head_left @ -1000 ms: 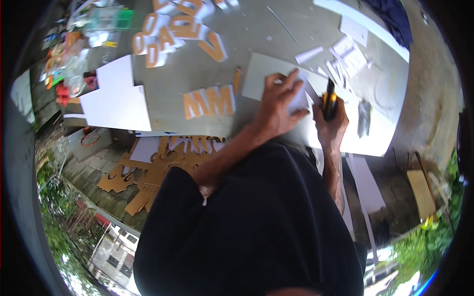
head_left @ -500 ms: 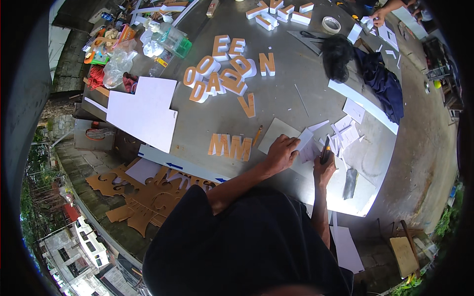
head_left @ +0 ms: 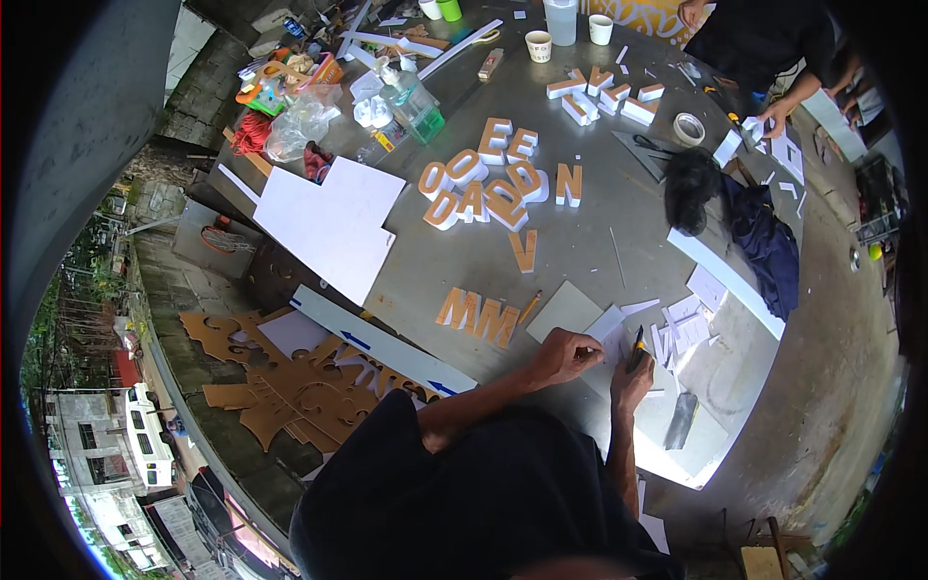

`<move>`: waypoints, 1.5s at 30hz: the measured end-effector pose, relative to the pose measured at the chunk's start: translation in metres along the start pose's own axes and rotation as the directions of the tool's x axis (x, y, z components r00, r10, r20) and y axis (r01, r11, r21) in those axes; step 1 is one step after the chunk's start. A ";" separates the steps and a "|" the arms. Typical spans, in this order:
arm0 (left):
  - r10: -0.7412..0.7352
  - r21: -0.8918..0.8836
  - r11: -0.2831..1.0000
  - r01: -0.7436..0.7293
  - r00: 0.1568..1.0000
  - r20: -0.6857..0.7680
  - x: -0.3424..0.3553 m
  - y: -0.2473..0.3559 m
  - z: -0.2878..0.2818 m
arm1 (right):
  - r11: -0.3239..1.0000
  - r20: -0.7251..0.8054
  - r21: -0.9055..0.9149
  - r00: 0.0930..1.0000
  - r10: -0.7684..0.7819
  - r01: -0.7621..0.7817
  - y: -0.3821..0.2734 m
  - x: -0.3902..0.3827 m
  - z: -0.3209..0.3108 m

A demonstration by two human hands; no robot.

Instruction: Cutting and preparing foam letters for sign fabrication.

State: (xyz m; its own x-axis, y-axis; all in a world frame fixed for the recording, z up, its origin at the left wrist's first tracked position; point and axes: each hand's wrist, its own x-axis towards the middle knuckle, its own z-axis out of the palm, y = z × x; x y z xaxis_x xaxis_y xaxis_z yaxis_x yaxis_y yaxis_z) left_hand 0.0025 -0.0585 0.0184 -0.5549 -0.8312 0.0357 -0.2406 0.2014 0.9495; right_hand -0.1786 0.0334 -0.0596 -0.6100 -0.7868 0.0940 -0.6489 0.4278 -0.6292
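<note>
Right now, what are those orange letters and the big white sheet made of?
The orange letters look like thick white foam board with a matte orange face: their cut sides show white. The big white sheet seems to be the same matte board, stiff and flat, though it could be card.

Cut-out sign letters (head_left: 483, 193), orange-faced with white edges, lie clustered at the middle of the grey table (head_left: 580, 251); a second row of the same letters (head_left: 478, 317) lies nearer the person, and a third group (head_left: 604, 95) sits toward the far edge. A long white sign strip (head_left: 382, 348) with blue arrows rests along the near table edge. Below it, a brown cardboard sheet with cut-out shapes (head_left: 290, 387) lies on the floor. An orange sign panel (head_left: 638, 14) stands at the far edge. No screens are visible.
</note>
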 end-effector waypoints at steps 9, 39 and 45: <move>-0.160 -0.087 0.986 0.143 0.959 -0.232 -0.022 0.022 -0.024 | 0.993 0.134 -0.104 0.990 -0.034 0.048 0.007 0.019 -0.014; -0.083 0.192 0.905 0.379 0.600 -0.795 0.008 -0.214 -0.319 | 0.805 0.662 0.540 0.467 -0.586 0.245 -0.542 0.445 0.381; -0.113 0.145 0.923 0.356 0.611 -0.783 0.010 -0.213 -0.325 | 0.578 0.462 0.651 0.347 -0.816 0.492 -0.596 0.474 0.468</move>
State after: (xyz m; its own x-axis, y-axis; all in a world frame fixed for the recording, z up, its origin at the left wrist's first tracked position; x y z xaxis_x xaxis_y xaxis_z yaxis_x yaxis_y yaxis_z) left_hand 0.3070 -0.2786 -0.0818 0.3117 -0.9369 0.1585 -0.5350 -0.0352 0.8441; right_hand 0.1319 -0.8026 -0.0016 0.5284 -0.8276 0.1893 -0.3786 -0.4293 -0.8200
